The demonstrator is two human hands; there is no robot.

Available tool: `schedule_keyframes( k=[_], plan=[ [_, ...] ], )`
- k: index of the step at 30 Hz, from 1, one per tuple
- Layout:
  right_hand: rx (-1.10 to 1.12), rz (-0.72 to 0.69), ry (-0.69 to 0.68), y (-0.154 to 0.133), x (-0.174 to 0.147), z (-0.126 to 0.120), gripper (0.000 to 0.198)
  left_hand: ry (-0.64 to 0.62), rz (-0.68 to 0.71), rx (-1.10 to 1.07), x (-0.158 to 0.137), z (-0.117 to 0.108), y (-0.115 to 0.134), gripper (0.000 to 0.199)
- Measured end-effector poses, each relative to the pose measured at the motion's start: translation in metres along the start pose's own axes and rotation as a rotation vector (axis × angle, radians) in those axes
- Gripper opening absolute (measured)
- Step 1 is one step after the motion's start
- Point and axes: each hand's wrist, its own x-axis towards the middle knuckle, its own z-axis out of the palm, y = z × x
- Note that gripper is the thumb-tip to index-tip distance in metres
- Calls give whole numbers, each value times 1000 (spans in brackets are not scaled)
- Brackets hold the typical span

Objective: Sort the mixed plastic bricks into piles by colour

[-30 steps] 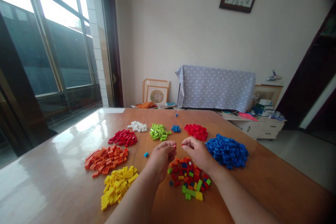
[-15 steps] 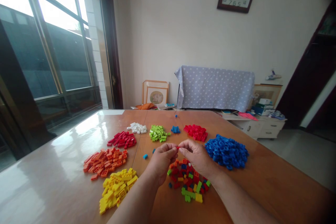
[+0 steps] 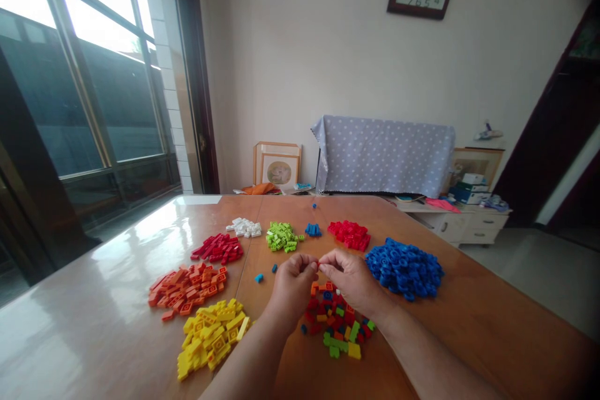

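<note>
My left hand (image 3: pixel 296 279) and my right hand (image 3: pixel 347 275) meet above the table, fingertips pinched together. Between them shows a small red toy brick (image 3: pixel 319 264), mostly covered by the fingers. Below my hands lies a mixed heap of red, orange, green, yellow and blue bricks (image 3: pixel 335 319), partly hidden by my right hand. A light blue brick (image 3: pixel 259 278) and a darker blue brick (image 3: pixel 274 268) lie loose to the left of my left hand. The pile of round blue pieces (image 3: pixel 404 269) is just right of my right hand.
Sorted piles ring the wooden table (image 3: pixel 117 325): yellow (image 3: pixel 213 337), orange (image 3: pixel 187 287), dark red (image 3: pixel 218 248), white (image 3: pixel 244 227), lime green (image 3: pixel 282 237), a few blue (image 3: pixel 313 230) and bright red (image 3: pixel 349 235). One tiny blue piece (image 3: pixel 314 205) sits near the far edge.
My left hand and forearm have shifted slightly to the right, uncovering more of the darker blue brick. Both hands keep their pinch on the red brick.
</note>
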Motion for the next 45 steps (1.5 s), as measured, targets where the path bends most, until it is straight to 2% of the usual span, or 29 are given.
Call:
schedule_keyframes(
  k=[9,16,18,23,27,32,38,41,45],
  plan=[
    [-74,-66,7,-1,-2,2,17,-7,-122,-141,-4,2,0,34],
    [-177,-135,42,-2,-4,5,18,-17,-130,-164,-5,4,1,37],
    [-121,-110,58,-2,-3,6,18,-29,-137,-177,-4,3,4,37],
    [197,47,65,2,2,5,24,-44,-147,-234,-1,-2,11,38],
    [349,155,34,5,3,3,32,-44,-169,-211,-1,-4,11,28],
    [360,167,15,5,1,3,36,-60,-155,-160,-2,-3,10,21],
    [317,116,-13,3,0,4,31,-53,-145,-136,-3,-2,12,32],
    [322,139,-33,3,-1,5,36,-14,-152,-160,-3,-4,12,37],
    [303,181,16,8,-1,2,47,71,-147,-250,2,-15,17,32]
  ],
)
